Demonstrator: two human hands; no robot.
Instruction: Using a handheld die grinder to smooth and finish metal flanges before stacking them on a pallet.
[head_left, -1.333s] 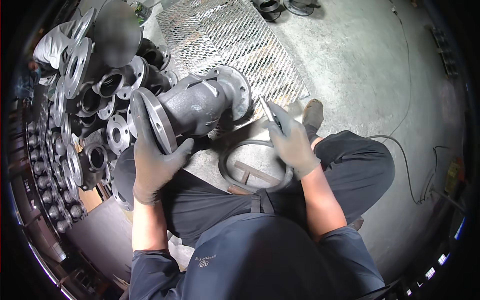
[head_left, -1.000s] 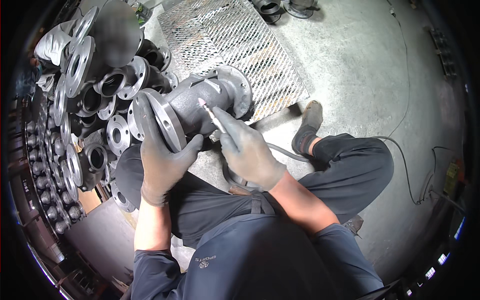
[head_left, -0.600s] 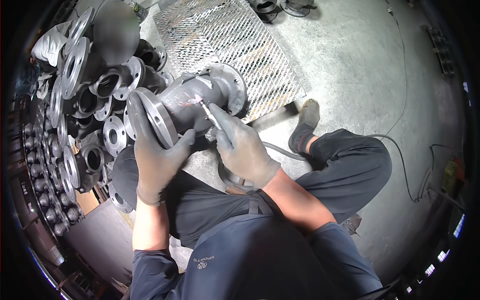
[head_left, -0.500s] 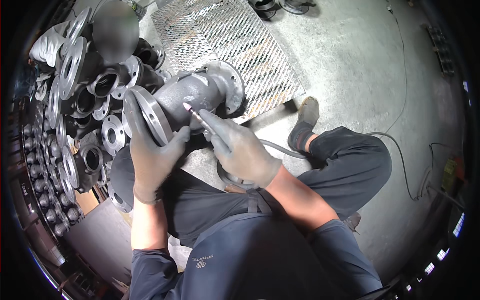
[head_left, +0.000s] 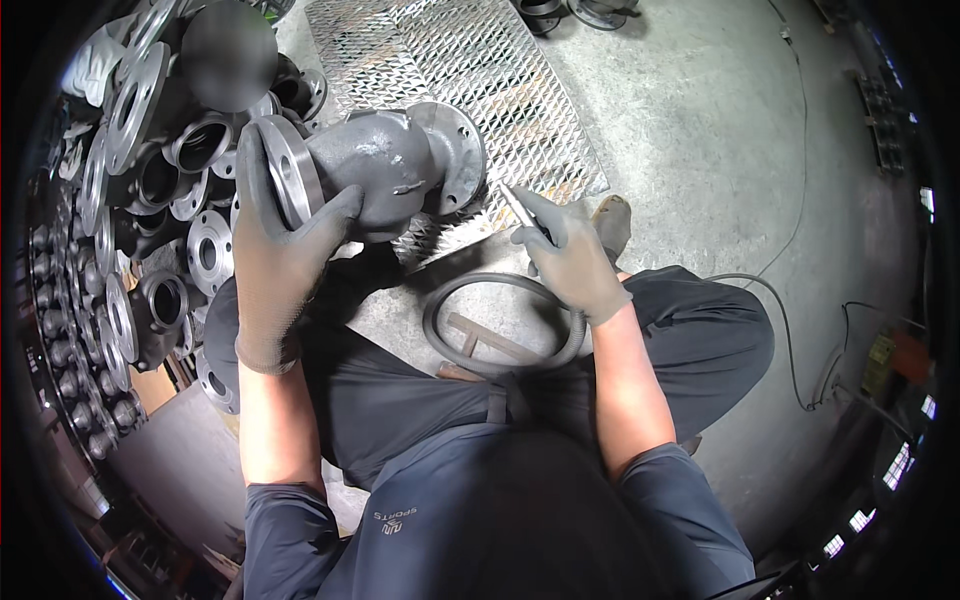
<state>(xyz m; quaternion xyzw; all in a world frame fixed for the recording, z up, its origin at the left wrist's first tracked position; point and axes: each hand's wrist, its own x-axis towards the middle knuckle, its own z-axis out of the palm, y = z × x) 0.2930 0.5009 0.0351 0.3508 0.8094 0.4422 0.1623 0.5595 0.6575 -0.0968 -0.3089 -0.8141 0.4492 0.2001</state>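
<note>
Clasped on the rim [head_left: 294,165] of the pipe [head_left: 372,165], whose length ran rightward, the left hand [head_left: 280,250] was nearer than the right hand [head_left: 578,265], which gripped a tool [head_left: 517,207] apart from it.

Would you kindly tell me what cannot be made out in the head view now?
All in the head view:
Flanged casting: its underside, facing away.
Pen-shaped tool: its rear end, covered by the right hand.
Near flange: part of its rim, behind the left hand.
Two metal parts: cut off by the upper edge.
</note>
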